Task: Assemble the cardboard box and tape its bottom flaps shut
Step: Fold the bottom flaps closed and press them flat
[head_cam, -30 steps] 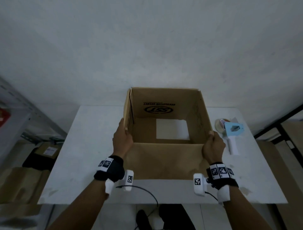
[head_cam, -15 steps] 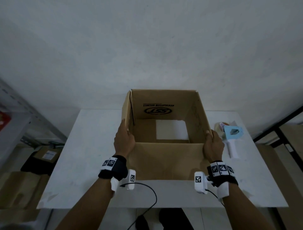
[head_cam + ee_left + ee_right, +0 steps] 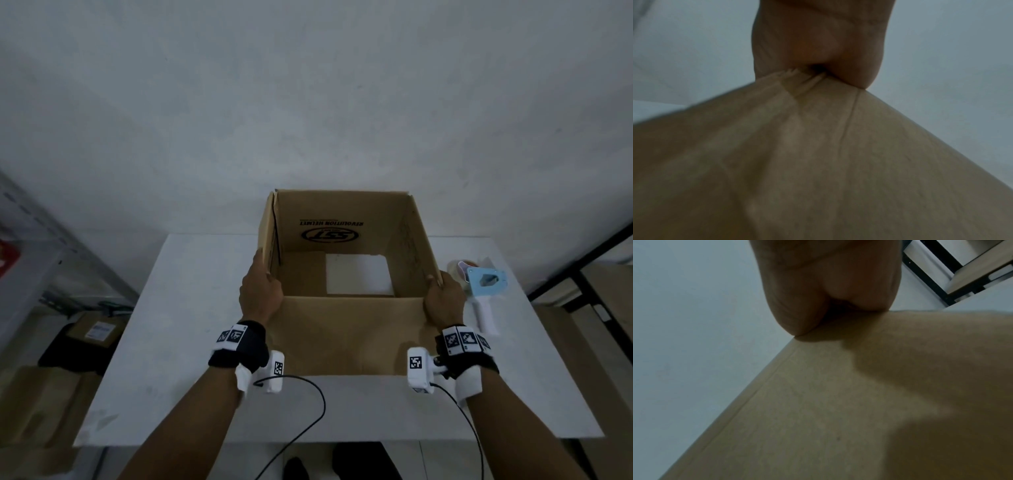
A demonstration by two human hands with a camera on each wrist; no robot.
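Note:
A brown cardboard box point(image 3: 346, 335) stands opened into a square on the white table point(image 3: 191, 325), its top open. Through a gap between its lower flaps the table shows white. My left hand point(image 3: 260, 291) grips the near left top corner of the box. My right hand point(image 3: 442, 298) grips the near right top corner. In the left wrist view my left hand point(image 3: 818, 48) closes over the box point(image 3: 818, 162) corner edge; in the right wrist view my right hand point(image 3: 828, 288) does the same on the box point(image 3: 859, 402). A light blue tape dispenser point(image 3: 483, 291) lies on the table right of the box.
Cables hang from the wrist cameras over the table's near edge. Cardboard boxes point(image 3: 96, 330) sit on the floor at the left beside a metal shelf. A black-framed rack point(image 3: 582, 274) stands at the right. A plain wall is behind the table.
The box and both hands have shifted slightly, with the grip on the two near corners unchanged. The tape dispenser has stayed put.

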